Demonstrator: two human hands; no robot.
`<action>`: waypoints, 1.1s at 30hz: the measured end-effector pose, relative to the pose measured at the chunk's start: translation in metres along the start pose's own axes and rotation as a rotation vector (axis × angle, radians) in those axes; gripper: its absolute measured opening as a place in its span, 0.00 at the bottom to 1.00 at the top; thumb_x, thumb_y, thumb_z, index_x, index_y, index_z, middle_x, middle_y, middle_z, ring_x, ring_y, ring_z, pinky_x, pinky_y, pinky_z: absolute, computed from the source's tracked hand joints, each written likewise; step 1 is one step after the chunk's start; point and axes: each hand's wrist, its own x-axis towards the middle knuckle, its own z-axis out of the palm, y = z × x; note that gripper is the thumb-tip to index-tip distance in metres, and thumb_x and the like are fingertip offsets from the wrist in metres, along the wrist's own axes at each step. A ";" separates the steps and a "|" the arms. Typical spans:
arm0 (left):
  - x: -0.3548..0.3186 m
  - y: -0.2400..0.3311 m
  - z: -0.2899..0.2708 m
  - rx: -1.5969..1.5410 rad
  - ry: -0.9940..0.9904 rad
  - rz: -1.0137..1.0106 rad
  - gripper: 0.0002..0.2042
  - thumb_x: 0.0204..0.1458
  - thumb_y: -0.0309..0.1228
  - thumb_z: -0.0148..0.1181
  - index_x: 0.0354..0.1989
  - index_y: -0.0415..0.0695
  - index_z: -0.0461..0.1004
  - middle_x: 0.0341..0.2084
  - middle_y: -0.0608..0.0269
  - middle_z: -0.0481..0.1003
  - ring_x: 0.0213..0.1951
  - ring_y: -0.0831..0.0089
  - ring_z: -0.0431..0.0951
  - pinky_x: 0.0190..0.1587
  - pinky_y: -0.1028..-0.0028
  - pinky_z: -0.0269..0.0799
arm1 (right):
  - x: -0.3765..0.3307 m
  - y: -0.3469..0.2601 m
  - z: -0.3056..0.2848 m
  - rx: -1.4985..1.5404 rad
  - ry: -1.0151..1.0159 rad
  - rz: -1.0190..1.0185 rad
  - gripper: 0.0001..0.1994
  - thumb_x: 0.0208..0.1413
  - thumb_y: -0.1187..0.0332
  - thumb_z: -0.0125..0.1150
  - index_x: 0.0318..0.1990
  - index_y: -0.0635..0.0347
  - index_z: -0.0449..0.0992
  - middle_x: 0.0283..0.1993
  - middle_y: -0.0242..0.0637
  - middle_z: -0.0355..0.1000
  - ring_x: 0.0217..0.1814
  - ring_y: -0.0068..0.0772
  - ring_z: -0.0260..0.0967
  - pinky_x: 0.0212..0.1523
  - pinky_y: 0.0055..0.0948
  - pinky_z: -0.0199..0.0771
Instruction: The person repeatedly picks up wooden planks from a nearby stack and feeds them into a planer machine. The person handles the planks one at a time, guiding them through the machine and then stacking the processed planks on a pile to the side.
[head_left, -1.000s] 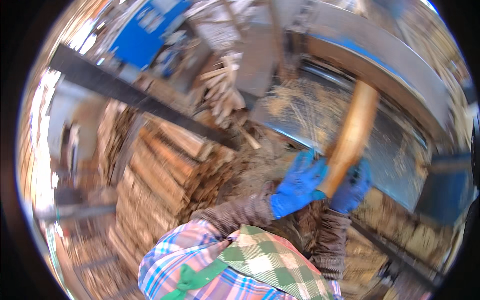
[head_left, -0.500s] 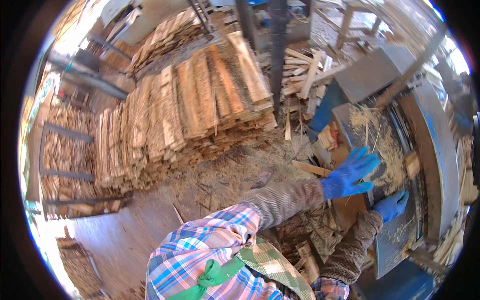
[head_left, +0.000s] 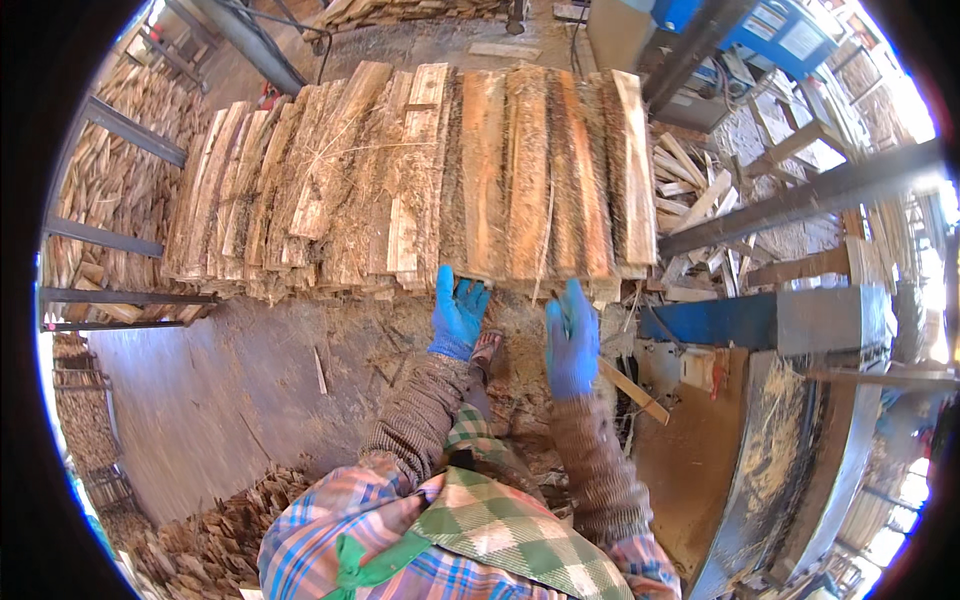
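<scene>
A: Blue gloves covered both hands. Left hand (head_left: 458, 315) was raised with fingers spread and released, gripping nothing; its fingertips (head_left: 446, 276) lay right at the lower front edge of the stack of wood slabs (head_left: 450, 180).

B: Contact confirmed?

A: Fingertips appeared to touch the slab ends, though I could not tell for certain. Right hand (head_left: 572, 340) was likewise unclenched, fingers extended and loosely together, holding nothing. Its fingertips (head_left: 573, 292) sat just below the stack's front edge, near the fibrous strands hanging there.

B: Position of the stack relative to the fingers?

A: Directly beyond and above both sets of fingertips, running well past the left fingers on one side and a little past the right fingers on the other. Slabs lay flat, side by side, rough with bark and loose fibre.

B: Anything else close by?

A: Below the fingers, between the wrists, a sandalled foot (head_left: 486, 350) stood on the littered dirt floor (head_left: 250, 380). Just beside the right fingers, on the outer side, a loose stick (head_left: 632, 390) lay slanted. Further out on that side stood a blue machine (head_left: 760, 320) with sawdust on its housing. Beyond the left fingers, well apart, metal racks (head_left: 110, 240) held more cut wood.
</scene>
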 end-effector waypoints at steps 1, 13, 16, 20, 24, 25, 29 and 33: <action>0.011 0.007 0.012 -0.070 -0.063 -0.038 0.35 0.61 0.56 0.60 0.70 0.47 0.64 0.65 0.48 0.68 0.63 0.50 0.70 0.63 0.49 0.71 | 0.019 -0.002 0.024 -0.085 0.035 0.067 0.29 0.64 0.62 0.65 0.70 0.60 0.66 0.65 0.56 0.64 0.65 0.58 0.66 0.64 0.47 0.70; 0.017 0.095 0.065 -0.171 0.120 -0.330 0.24 0.63 0.48 0.62 0.61 0.46 0.73 0.53 0.57 0.79 0.49 0.60 0.81 0.50 0.56 0.83 | 0.116 -0.049 0.069 -0.387 -0.186 0.149 0.39 0.59 0.46 0.69 0.69 0.66 0.67 0.53 0.48 0.67 0.50 0.41 0.69 0.53 0.41 0.72; 0.027 0.078 0.028 0.092 0.012 -0.282 0.24 0.66 0.48 0.58 0.63 0.46 0.71 0.52 0.58 0.79 0.49 0.60 0.81 0.51 0.58 0.83 | 0.144 -0.043 0.091 -0.070 -0.133 0.142 0.50 0.57 0.41 0.68 0.73 0.71 0.56 0.70 0.59 0.60 0.71 0.54 0.61 0.71 0.44 0.62; 0.038 0.016 0.024 0.330 -0.109 -0.191 0.34 0.68 0.49 0.54 0.76 0.51 0.47 0.42 0.59 0.79 0.44 0.62 0.81 0.54 0.57 0.82 | 0.144 -0.058 0.134 -0.392 -0.112 0.271 0.53 0.56 0.42 0.70 0.76 0.70 0.49 0.76 0.61 0.53 0.78 0.52 0.52 0.76 0.45 0.55; 0.019 0.027 0.021 0.104 -0.302 -0.263 0.42 0.66 0.56 0.53 0.79 0.49 0.40 0.42 0.55 0.80 0.46 0.60 0.83 0.55 0.58 0.82 | 0.157 -0.044 0.113 0.062 -0.245 0.371 0.53 0.57 0.45 0.70 0.77 0.69 0.45 0.77 0.56 0.52 0.78 0.47 0.53 0.76 0.43 0.54; 0.017 0.036 0.021 0.151 -0.330 -0.258 0.43 0.65 0.58 0.52 0.79 0.48 0.41 0.43 0.53 0.80 0.47 0.60 0.83 0.55 0.58 0.83 | 0.163 -0.049 0.112 0.191 -0.336 0.400 0.53 0.58 0.47 0.70 0.78 0.68 0.44 0.77 0.55 0.53 0.78 0.45 0.53 0.77 0.42 0.53; 0.016 0.100 0.062 0.404 -0.347 -0.380 0.42 0.64 0.67 0.43 0.75 0.46 0.56 0.44 0.50 0.82 0.44 0.57 0.84 0.52 0.53 0.82 | 0.170 -0.063 0.100 0.504 -0.603 0.547 0.60 0.57 0.51 0.72 0.78 0.67 0.28 0.76 0.53 0.57 0.78 0.40 0.55 0.76 0.39 0.53; 0.038 0.132 0.057 0.548 -0.290 -0.421 0.39 0.63 0.68 0.42 0.60 0.40 0.69 0.37 0.50 0.84 0.33 0.61 0.86 0.37 0.61 0.84 | 0.177 -0.082 0.146 0.496 -0.562 0.609 0.63 0.55 0.62 0.76 0.78 0.65 0.22 0.75 0.54 0.57 0.73 0.42 0.63 0.72 0.41 0.62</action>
